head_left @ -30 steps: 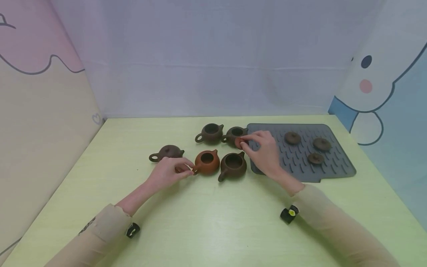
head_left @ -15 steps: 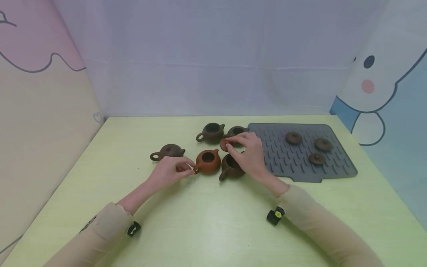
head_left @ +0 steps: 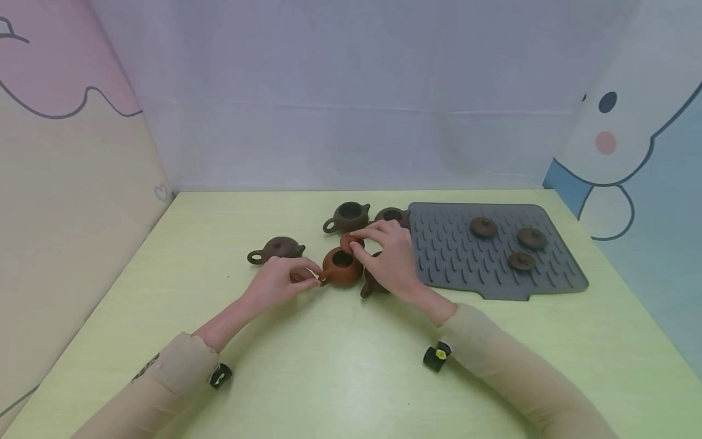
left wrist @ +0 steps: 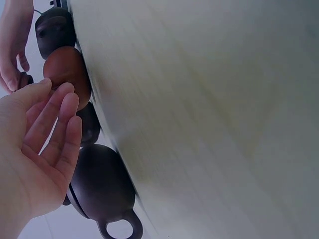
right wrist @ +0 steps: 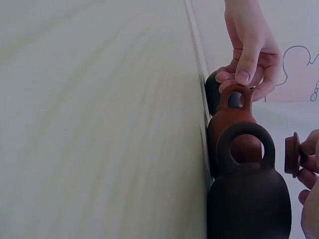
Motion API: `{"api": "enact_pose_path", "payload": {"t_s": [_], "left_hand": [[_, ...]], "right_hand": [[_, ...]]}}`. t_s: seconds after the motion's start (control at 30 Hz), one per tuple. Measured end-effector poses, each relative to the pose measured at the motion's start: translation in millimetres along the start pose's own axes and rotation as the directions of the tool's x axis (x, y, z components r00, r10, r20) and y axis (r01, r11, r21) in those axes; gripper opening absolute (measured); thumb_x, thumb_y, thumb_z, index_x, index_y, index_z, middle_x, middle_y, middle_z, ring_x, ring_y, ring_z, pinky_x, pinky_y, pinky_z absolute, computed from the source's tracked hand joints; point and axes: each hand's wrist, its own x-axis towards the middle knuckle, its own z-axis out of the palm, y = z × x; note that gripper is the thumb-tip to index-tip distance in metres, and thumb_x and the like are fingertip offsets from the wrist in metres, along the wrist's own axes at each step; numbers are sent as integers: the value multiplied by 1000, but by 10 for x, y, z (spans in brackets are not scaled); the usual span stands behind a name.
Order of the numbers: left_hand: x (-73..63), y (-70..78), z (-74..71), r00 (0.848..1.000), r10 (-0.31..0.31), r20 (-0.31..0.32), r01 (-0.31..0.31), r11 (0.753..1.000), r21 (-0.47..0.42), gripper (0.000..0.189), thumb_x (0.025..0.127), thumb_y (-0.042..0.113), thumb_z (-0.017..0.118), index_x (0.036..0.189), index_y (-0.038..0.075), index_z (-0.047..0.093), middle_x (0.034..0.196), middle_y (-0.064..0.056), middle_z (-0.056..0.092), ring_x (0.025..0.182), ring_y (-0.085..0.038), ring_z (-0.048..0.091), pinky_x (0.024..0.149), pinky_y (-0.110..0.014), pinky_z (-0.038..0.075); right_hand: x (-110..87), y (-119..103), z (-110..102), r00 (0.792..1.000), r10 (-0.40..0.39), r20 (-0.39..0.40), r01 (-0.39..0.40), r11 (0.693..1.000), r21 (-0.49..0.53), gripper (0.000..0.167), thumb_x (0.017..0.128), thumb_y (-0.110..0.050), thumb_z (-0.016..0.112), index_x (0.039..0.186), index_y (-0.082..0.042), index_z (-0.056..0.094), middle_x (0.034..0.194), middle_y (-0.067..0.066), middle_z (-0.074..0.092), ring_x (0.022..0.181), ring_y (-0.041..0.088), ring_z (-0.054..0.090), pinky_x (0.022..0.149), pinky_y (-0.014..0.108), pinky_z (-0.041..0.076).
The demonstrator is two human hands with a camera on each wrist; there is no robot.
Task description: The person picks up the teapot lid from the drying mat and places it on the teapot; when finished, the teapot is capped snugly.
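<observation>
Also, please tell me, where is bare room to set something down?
Widest is the table on the near side of the orange teapot, between the beige sleeves. Also free: left of the lidded teapot, and the mat between the right hand and dark lids. Crowded: around that teapot, with open dark teapots, left hand and right hand.

On my feed I'm seeing a pale yellow-green surface (head_left: 329, 402), light glaring softly off its near middle. Behind it, a creased lilac-grey backdrop (head_left: 351, 103) is standing. Left, a cream panel (head_left: 71, 201) is showing a pink shape (head_left: 60, 67) and tiny heart (head_left: 161, 192). Right, a blue panel (head_left: 666, 225) is carrying a white cartoon figure (head_left: 631, 137).
</observation>
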Motion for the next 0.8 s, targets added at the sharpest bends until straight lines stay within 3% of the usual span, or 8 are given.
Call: {"api": "enact_pose_path", "payload": {"t_s": [0.23,0.8], "left_hand": [[1,3,-3,1000,14,-9,-14,1000,8,15,85,13,77,100,18,75,83,4,78,71,-6,72,61,-20,51],[4,-13,4,1000,4,-2,-4,1000,10,14,87,13,75,99,19,75,82,4,78,71,-5,72,62,-20,52]], "right_hand": [[6,-82,66,999,-45,28,45,999,-27,15,87,-26,75,99,-19,79,93,-2,72,92,20,58,86,45,42],[-5,-185,118,993,-4,114,19,992,-128,14,86,-30,76,97,-22,79,93,-4,71,90,18,58,87,44,41]]}}
